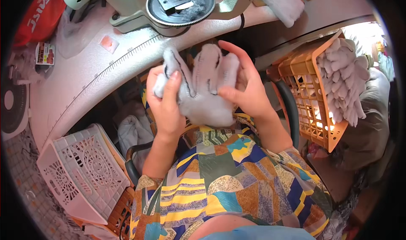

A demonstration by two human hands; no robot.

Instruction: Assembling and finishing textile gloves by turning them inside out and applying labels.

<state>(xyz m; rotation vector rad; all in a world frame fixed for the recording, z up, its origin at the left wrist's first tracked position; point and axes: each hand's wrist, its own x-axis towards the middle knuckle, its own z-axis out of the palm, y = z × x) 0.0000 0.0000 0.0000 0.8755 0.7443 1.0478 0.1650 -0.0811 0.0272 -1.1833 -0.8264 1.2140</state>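
Holding a fuzzy grey knitted glove (206, 97) between both hands, my left hand (165, 102) fingers pinching its left edge, my right hand (246, 90) fingers closed behind its fingertips, orange plastic basket (305, 87) near my right.

The sewing machine (169, 7) is cut off by the top edge. The left hand (167, 100) hides the lower left of the grey glove (207, 92). The orange basket (313, 96) at right covers the lower part of its glove pile (344, 79).

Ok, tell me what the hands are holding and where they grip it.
Both hold one grey fuzzy glove: left hand grips its thumb side, right hand its little-finger edge.
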